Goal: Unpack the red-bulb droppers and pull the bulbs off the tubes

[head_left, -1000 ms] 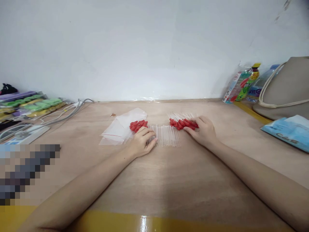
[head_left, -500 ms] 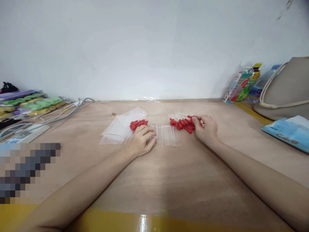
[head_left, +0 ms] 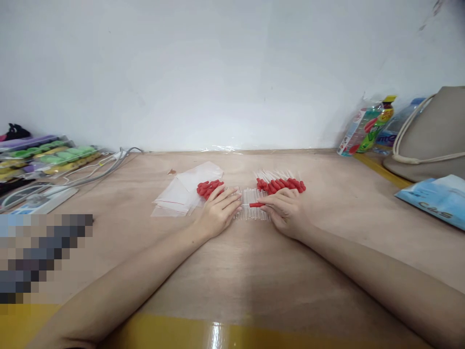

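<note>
My right hand (head_left: 288, 213) pinches a thin red-handled stick (head_left: 257, 205), which lies level and points left. Its pale front end meets the fingertips of my left hand (head_left: 220, 211). Those fingers are closed around what looks like a clear tube, mostly hidden by them. Under and between both hands lies a row of clear thin tubes (head_left: 250, 195). Behind my right hand is a pile of red-handled sticks (head_left: 281, 185), their pale thin ends pointing to the wall. Another red-handled bunch (head_left: 209, 188) rests just beyond my left hand, partly covered by it.
Clear plastic bags (head_left: 178, 194) lie left of the tubes. At the far left are a power strip (head_left: 54, 196), cables and packs of coloured items (head_left: 69, 156). Bottles (head_left: 378, 126), a beige bag (head_left: 432, 131) and a blue packet (head_left: 436, 196) stand along the right.
My right hand has moved left and nearer, from the right pile to above the tubes, bringing a red-handled stick along. My left hand has shifted slightly right.
</note>
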Tool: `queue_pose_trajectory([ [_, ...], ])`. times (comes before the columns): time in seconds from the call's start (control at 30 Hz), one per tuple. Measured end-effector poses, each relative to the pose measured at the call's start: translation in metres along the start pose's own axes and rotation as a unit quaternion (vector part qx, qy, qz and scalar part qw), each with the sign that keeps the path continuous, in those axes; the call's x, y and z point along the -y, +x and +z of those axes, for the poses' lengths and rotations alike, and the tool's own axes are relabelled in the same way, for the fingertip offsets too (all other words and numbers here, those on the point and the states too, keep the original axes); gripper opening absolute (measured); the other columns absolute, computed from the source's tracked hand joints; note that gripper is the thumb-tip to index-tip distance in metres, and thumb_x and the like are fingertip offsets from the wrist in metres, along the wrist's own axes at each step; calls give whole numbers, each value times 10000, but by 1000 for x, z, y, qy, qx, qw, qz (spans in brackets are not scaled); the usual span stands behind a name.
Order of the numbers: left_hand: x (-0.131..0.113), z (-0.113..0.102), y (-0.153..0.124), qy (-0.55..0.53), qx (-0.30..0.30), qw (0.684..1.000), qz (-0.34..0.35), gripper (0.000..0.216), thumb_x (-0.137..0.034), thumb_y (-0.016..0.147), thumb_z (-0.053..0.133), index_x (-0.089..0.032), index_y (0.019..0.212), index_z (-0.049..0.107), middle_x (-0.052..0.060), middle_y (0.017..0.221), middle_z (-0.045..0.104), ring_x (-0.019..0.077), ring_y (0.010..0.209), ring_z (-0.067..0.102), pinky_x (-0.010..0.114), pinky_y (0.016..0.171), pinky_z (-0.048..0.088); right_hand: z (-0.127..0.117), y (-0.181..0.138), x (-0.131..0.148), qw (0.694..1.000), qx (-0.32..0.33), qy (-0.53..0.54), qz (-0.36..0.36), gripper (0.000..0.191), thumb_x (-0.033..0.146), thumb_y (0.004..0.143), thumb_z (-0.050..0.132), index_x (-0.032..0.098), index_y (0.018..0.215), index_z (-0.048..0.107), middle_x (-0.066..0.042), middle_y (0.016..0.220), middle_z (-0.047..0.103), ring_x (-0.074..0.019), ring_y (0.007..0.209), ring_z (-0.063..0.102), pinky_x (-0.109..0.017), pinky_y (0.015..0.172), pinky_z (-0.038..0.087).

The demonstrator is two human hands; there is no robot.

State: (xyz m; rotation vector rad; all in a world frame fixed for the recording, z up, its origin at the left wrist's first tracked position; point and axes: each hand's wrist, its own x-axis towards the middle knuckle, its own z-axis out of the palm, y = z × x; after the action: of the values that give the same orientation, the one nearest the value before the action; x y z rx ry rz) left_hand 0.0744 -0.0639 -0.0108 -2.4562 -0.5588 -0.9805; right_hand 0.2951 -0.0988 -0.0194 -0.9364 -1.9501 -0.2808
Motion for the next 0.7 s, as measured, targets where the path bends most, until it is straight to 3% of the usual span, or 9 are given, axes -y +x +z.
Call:
queue_pose_trajectory([
  [0.17,-5,4,1,8,0,1000,25,148,-157,840,521,-123,952,613,76,1005,678,222,1045,586,445,951,443,5,-1,2,998,32,-45,-29,234,328,790,590,204,985,623,-43,974,661,-177,849,531,-340,736,297],
  [0.4,-8,2,2,-11,13,998,68,147,-116,850,484,-103,923,610,85,996,679,203,1051,584,402,965,454,9,-1,4,987,57,-97,-114,114,274,836,556,205,840,646,5,704,656,-134,726,516,-330,726,278],
  [0.7,-9,-2,1,-34,27,996,76,121,-124,850,494,-103,905,600,73,957,689,203,1063,578,414,990,432,7,-6,2,983,72,-72,-155,125,241,851,529,173,856,634,-17,706,641,-128,699,529,-293,654,330],
])
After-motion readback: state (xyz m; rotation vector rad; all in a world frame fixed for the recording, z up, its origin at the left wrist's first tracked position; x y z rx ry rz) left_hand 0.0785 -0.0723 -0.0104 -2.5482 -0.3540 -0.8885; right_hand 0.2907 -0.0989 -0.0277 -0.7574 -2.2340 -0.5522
